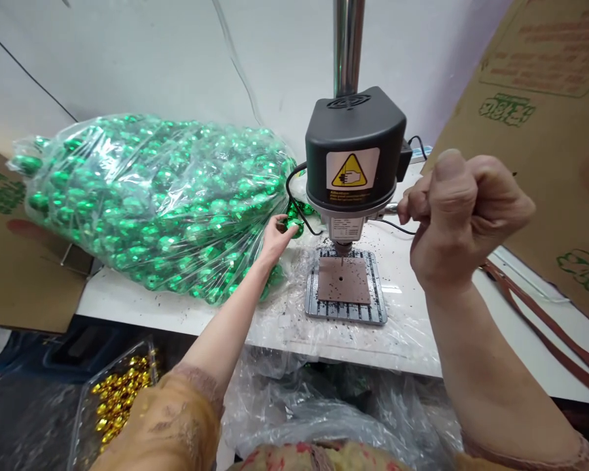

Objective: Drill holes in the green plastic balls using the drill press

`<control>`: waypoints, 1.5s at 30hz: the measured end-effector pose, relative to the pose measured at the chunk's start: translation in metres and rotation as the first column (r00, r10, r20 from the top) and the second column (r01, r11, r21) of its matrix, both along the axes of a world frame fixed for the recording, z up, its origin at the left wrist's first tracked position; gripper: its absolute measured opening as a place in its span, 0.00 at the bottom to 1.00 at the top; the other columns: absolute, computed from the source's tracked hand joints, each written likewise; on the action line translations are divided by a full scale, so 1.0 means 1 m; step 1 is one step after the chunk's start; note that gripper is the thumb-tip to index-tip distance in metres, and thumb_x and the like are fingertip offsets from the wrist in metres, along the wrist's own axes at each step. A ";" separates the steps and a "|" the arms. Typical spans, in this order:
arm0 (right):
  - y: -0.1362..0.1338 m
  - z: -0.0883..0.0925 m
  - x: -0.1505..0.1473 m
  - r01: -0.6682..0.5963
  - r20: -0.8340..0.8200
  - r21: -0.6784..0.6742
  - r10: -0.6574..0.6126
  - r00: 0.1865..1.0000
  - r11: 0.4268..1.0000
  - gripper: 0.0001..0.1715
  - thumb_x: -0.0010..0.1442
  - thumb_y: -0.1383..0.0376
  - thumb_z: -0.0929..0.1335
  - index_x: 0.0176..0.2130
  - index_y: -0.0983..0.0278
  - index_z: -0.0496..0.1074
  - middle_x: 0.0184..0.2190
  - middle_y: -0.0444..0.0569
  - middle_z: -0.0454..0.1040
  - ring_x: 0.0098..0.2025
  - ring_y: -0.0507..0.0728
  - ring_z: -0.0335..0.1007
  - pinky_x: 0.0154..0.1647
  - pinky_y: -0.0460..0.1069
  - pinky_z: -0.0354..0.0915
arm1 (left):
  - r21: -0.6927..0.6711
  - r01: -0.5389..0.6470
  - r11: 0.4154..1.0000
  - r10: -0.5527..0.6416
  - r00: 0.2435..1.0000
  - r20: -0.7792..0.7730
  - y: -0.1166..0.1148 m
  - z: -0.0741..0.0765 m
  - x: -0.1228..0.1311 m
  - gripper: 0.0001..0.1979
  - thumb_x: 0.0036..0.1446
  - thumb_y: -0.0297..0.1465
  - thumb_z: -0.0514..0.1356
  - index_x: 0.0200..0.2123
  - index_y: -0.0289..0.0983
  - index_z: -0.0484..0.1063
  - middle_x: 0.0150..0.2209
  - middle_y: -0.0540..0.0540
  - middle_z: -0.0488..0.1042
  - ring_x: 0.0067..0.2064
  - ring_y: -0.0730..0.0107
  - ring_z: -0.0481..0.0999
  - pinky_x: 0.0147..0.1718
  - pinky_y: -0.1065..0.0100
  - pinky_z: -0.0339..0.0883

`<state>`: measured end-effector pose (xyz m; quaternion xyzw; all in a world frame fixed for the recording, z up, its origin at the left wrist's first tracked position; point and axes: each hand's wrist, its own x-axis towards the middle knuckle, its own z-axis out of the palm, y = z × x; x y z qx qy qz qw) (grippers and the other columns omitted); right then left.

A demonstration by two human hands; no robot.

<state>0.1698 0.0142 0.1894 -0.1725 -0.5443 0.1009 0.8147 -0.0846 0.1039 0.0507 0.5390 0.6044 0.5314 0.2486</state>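
Observation:
My left hand (277, 237) is closed on a shiny green faceted ball (296, 229) by the open mouth of a clear plastic bag. That bag (161, 203) bulges with many such green balls. Right of it stands a small bench drill press (356, 144) with a black head and a yellow warning label. Its drill bit (343, 260) points down over a brown plate (330, 288) that has a hole, lying on the slotted metal base (314, 307). My right hand (451, 222) is a fist around the end of the press's feed lever (390, 209), whose grip is hidden.
Dark shavings litter the base and the white table (402, 340). Cardboard boxes flank it, one at right (544, 163), another at left (24, 261). Gold balls (122, 392) fill a clear tub below left. A brown strap (544, 314) lies at right; plastic sheeting (324, 409) hangs in front.

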 end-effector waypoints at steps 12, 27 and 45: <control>-0.004 -0.002 -0.001 0.042 0.003 -0.048 -0.042 0.999 0.998 0.31 0.68 0.57 0.69 0.22 0.59 0.50 0.18 0.39 0.50 0.19 0.50 0.49 0.21 0.53 0.50 | -0.028 0.375 0.926 -0.363 0.911 0.198 -0.132 -0.023 0.043 0.28 0.55 0.47 0.73 0.53 0.40 0.75 0.47 0.43 0.80 0.47 0.63 0.79 0.49 0.62 0.74; -0.006 -0.001 0.000 0.029 0.024 -0.092 -0.027 0.999 0.995 0.31 0.68 0.55 0.69 0.22 0.60 0.51 0.17 0.40 0.52 0.19 0.50 0.51 0.22 0.53 0.53 | -0.007 0.387 0.922 -0.387 0.921 -0.034 -0.101 -0.029 0.063 0.24 0.55 0.40 0.73 0.53 0.40 0.77 0.45 0.45 0.81 0.44 0.63 0.78 0.46 0.63 0.72; 0.014 0.029 0.003 -0.074 0.029 -0.215 0.082 0.996 0.974 0.30 0.66 0.53 0.70 0.21 0.59 0.55 0.17 0.37 0.55 0.19 0.46 0.48 0.21 0.49 0.53 | 0.027 0.424 0.905 -0.422 0.904 -0.072 -0.100 -0.035 0.076 0.25 0.52 0.35 0.74 0.52 0.39 0.75 0.49 0.42 0.77 0.51 0.56 0.77 0.53 0.55 0.72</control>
